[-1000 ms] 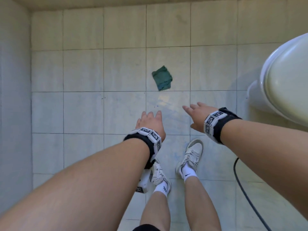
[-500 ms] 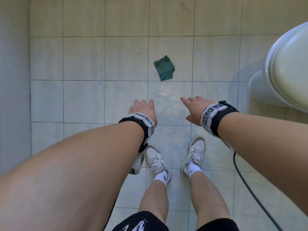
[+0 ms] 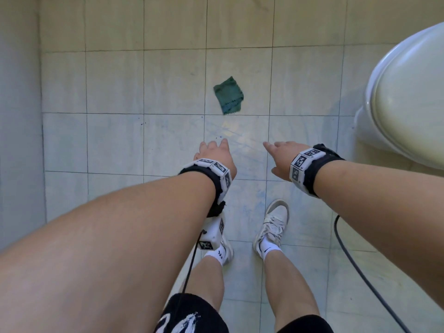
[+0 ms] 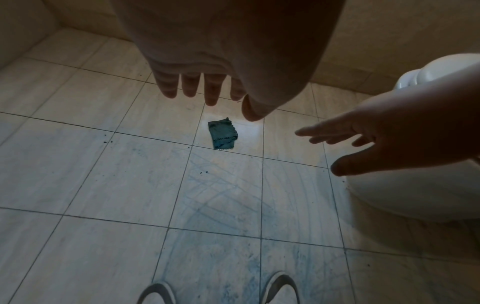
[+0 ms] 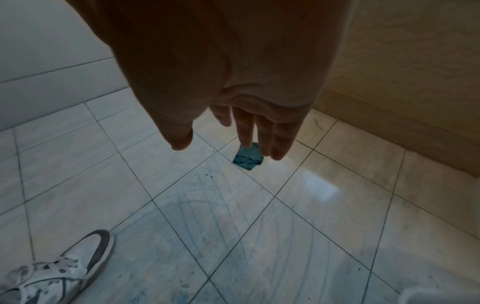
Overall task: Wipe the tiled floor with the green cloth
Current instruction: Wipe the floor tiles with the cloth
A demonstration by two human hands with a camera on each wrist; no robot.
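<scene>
A small folded green cloth [image 3: 229, 95] lies flat on the pale tiled floor [image 3: 115, 140], in front of my feet; it also shows in the left wrist view as the cloth [image 4: 223, 133] and in the right wrist view as the cloth [image 5: 246, 159], partly behind my fingers. My left hand [image 3: 213, 152] hangs in the air short of the cloth, fingers straight and holding nothing. My right hand [image 3: 278, 155] is held out beside it, fingers spread and empty. Faint blue streaks [image 3: 240, 138] mark the tiles between hands and cloth.
A white toilet [image 3: 408, 97] stands at the right. A grey wall [image 3: 19, 116] runs along the left and a beige wall [image 3: 216, 20] at the back. My two white sneakers [image 3: 274, 224] stand on the floor, and a black cable [image 3: 348, 255] trails at the right.
Both arms have lowered slightly in view as my head tipped down; the cloth has not moved and neither hand has touched it.
</scene>
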